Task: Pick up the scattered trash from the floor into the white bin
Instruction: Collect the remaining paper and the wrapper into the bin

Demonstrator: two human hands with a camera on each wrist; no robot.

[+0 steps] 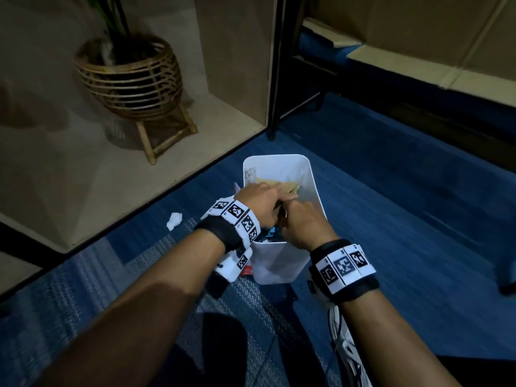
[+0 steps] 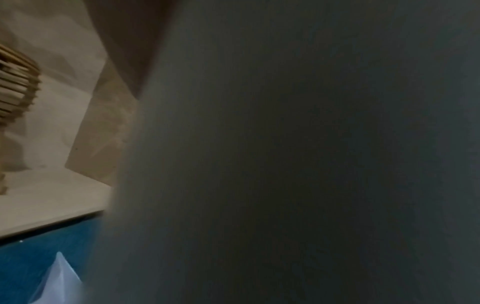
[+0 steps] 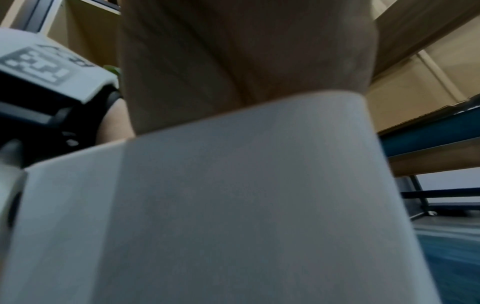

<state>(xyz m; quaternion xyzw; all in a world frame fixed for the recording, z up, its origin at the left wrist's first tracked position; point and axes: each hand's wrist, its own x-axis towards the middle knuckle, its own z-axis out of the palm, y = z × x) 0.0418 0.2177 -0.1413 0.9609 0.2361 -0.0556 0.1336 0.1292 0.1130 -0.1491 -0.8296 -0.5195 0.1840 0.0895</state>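
- Both hands, left hand (image 1: 258, 201) and right hand (image 1: 303, 223), reach into the white bin (image 1: 279, 261) on the blue carpet (image 1: 405, 233).
- Their fingers are hidden; I cannot tell the grip.
- White paper ball (image 1: 174, 220) lies left of the bin.

Office-like room, blue carpet (image 1: 391, 191), rattan planter (image 1: 131, 79), cardboard boxes (image 1: 418, 37)

Dim, bluish light throughout; both wrist views are blurred and largely blocked.
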